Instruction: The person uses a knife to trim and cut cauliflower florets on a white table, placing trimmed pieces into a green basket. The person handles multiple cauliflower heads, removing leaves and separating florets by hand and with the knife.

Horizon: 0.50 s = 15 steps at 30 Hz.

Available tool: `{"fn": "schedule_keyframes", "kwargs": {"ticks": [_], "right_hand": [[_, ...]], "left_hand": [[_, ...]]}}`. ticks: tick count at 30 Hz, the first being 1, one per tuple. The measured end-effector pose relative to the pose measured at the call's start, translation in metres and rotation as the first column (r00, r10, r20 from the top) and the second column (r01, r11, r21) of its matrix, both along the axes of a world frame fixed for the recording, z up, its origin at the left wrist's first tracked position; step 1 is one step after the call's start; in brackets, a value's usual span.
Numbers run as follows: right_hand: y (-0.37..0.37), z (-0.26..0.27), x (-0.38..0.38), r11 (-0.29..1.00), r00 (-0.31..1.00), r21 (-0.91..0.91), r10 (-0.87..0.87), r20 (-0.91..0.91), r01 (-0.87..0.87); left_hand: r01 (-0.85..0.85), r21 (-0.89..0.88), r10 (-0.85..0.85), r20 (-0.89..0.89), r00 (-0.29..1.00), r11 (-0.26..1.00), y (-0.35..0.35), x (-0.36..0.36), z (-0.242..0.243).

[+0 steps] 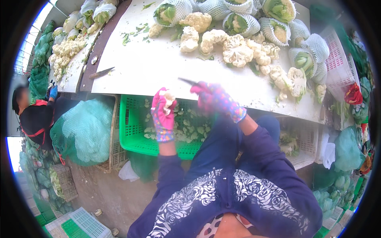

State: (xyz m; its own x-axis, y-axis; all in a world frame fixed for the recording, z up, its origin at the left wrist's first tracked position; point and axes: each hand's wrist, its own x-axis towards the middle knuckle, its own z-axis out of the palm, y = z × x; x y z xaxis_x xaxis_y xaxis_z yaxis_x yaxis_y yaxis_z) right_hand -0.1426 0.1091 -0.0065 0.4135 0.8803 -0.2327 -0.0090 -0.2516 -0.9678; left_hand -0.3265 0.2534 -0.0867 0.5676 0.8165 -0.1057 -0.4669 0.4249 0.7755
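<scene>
My left hand (163, 111), in a pink patterned glove, grips a small cauliflower piece (169, 99) above the green plastic crate (137, 148). Cauliflower florets (190, 128) lie inside that crate, partly hidden by my arm and leg. A knife (187, 81) is in my gloved right hand (212, 96), its blade pointing left over the edge of the white tabletop (134, 68). The right hand is slightly blurred. Cut cauliflower pieces (238, 50) lie across the table's far right side, beside whole cauliflowers in white foam net sleeves (241, 25).
A second knife (101, 73) rests on a brown strip at the left. Beyond it, another person (35, 119) sits by a table with a cauliflower pile (67, 52). A bulging green mesh bag (86, 131) stands left of the crate. A white crate (303, 142) holds leaves at the right.
</scene>
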Motion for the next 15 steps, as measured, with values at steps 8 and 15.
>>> {"fn": "schedule_keyframes", "kwargs": {"ticks": [8,15], "right_hand": [[0.163,-0.059,0.113,0.994,0.122,-0.096,0.089,0.989,0.054],[0.129,-0.051,0.092,0.998,0.426,0.041,-0.013,0.905,-0.056]], "left_hand": [[0.167,0.419,0.217,-0.723,0.656,0.893,0.029,-0.05,-0.033],[0.077,0.071,-0.058,-0.249,0.967,0.994,0.053,0.066,-0.003]]}}
